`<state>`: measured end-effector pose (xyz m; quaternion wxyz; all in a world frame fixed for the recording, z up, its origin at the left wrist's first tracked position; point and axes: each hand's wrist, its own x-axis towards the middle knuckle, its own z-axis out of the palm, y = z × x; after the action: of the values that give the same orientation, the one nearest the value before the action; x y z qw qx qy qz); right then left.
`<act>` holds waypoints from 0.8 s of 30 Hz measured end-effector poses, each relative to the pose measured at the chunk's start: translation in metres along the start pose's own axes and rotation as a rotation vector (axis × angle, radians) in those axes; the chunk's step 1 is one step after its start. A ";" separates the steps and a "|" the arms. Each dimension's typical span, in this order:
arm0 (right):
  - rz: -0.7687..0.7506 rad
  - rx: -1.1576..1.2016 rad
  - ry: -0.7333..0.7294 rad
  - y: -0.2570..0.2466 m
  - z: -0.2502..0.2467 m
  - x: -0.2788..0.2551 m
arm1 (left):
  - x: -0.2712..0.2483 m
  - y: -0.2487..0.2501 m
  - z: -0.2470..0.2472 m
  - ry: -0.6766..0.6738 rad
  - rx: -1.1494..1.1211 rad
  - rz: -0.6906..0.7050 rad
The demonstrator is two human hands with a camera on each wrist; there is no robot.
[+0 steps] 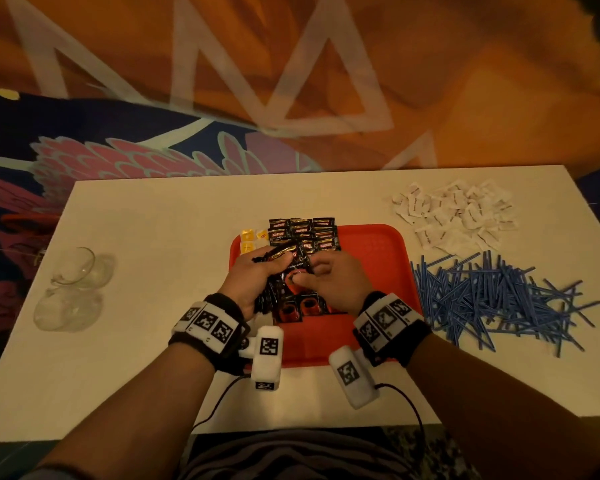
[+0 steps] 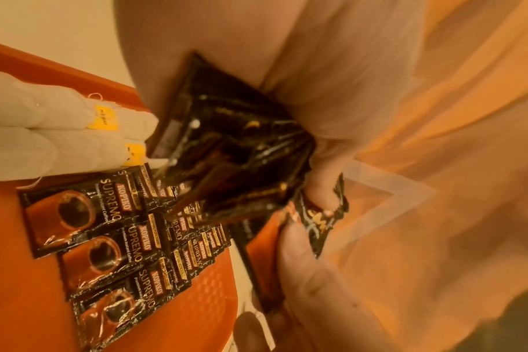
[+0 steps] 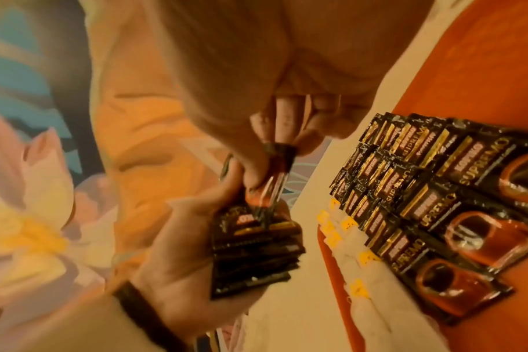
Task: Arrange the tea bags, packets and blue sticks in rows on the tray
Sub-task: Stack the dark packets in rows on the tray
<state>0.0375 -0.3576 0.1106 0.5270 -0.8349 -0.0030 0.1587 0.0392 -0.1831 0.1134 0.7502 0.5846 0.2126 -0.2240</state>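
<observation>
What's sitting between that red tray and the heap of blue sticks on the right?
Nothing: in the head view a narrow strip of bare white table separates the tray edge from the blue sticks. The white packets lie farther back, not between them.

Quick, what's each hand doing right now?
Left hand: closed around a stack of black coffee packets.
Right hand: pinching the top packet of that stack, above the tray.

Dim warm orange light, blurred wrist views, wide-angle edge distortion
</observation>
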 end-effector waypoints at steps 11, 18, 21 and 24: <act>0.088 -0.129 -0.023 0.027 0.001 0.006 | 0.020 -0.018 0.006 0.104 0.106 -0.188; 0.311 -0.269 0.004 0.079 0.002 0.010 | 0.025 -0.049 -0.019 0.091 1.048 0.083; 0.358 -0.428 -0.078 0.098 0.007 0.009 | 0.023 -0.064 -0.024 0.010 1.333 0.097; 0.397 -0.380 -0.094 0.109 0.016 0.008 | 0.021 -0.079 -0.026 -0.023 1.475 0.049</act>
<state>0.0226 -0.3904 0.0061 0.3188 -0.8948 0.1066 0.2940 0.0084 -0.1762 0.0340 0.1693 0.9393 -0.0141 -0.2980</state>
